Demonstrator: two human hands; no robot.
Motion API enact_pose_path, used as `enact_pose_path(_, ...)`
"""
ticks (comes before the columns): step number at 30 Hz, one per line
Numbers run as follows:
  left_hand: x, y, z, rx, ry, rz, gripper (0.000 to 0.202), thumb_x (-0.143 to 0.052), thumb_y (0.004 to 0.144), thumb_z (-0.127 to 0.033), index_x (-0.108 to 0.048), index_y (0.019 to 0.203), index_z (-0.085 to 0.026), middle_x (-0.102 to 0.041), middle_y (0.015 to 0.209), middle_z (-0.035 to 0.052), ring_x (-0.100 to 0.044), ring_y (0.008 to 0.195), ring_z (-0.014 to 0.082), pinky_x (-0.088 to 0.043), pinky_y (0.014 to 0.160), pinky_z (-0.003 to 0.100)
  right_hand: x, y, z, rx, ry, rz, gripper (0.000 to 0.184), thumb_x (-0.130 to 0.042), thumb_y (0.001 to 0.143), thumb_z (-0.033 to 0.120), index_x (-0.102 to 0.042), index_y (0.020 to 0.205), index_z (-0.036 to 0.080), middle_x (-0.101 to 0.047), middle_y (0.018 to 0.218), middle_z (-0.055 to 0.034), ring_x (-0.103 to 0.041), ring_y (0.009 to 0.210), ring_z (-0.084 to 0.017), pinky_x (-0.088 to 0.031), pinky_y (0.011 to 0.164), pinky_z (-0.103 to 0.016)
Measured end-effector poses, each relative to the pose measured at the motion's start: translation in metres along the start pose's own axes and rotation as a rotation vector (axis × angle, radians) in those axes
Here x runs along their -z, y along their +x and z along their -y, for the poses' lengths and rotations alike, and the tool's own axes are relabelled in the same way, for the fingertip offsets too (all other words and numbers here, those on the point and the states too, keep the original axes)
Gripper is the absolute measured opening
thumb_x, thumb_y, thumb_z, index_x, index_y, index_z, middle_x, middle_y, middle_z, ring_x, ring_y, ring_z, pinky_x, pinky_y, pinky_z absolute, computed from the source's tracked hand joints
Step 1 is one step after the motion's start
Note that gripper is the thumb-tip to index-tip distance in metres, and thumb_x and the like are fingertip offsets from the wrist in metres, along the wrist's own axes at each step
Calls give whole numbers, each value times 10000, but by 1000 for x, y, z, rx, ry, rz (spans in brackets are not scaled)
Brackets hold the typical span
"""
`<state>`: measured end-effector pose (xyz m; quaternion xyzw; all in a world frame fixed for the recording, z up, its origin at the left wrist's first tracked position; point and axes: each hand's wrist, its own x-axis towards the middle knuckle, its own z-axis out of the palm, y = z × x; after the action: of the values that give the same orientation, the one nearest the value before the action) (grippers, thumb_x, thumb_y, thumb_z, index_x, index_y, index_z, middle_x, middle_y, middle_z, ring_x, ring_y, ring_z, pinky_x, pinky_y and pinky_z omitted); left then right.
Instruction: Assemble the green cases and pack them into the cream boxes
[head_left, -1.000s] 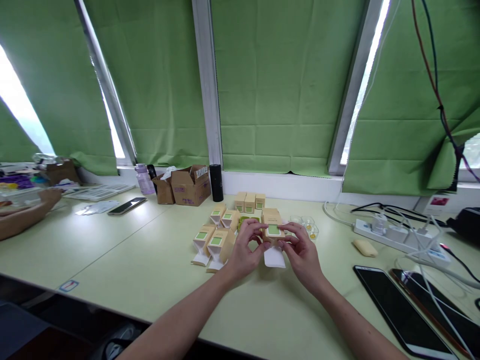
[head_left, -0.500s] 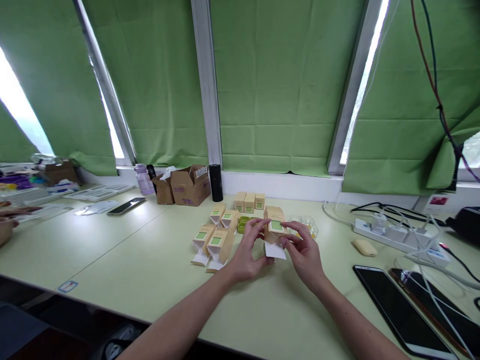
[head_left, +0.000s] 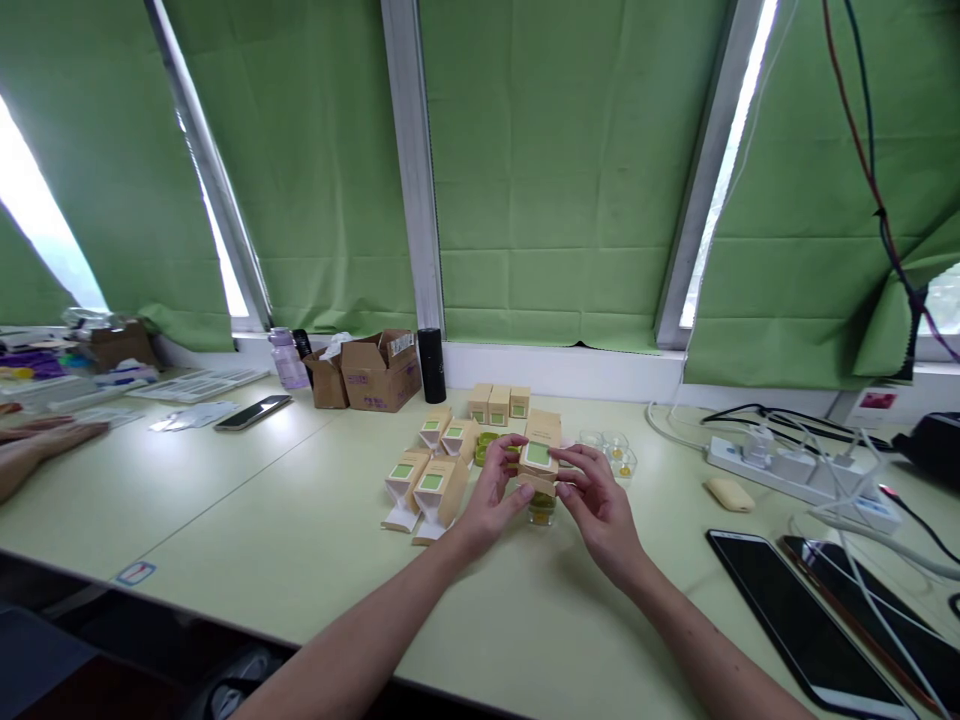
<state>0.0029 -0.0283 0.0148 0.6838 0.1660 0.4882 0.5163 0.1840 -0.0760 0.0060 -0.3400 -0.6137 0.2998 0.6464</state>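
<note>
Brown cardboard formed the box (head_left: 538,457) held over the table (head_left: 292,530), pinched between the fingertips of the left hand (head_left: 489,500) and the right hand (head_left: 602,503). Too hard a squeeze risked creasing its walls; a loosened pinch risked dropping it onto the jar (head_left: 541,510) just below.

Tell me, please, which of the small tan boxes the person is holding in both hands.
The rightmost box, pinched between the left hand and right hand; the other boxes sit on the table, in neither hand's grasp.
</note>
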Motion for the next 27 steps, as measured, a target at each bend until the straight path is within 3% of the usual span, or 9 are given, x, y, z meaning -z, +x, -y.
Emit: enact_pose_path(27, -3, 2, -4, -2, -37, -28, 587, -728, 866, -484, -418, 1301, -240, -567, 1208, 101, -552, 1145, 268, -434, 942, 381, -3, -3, 4, 9, -13, 33, 338, -689, 952, 385, -670, 1287, 341, -417, 1335, -70, -690, 1049, -206, -621, 947, -404)
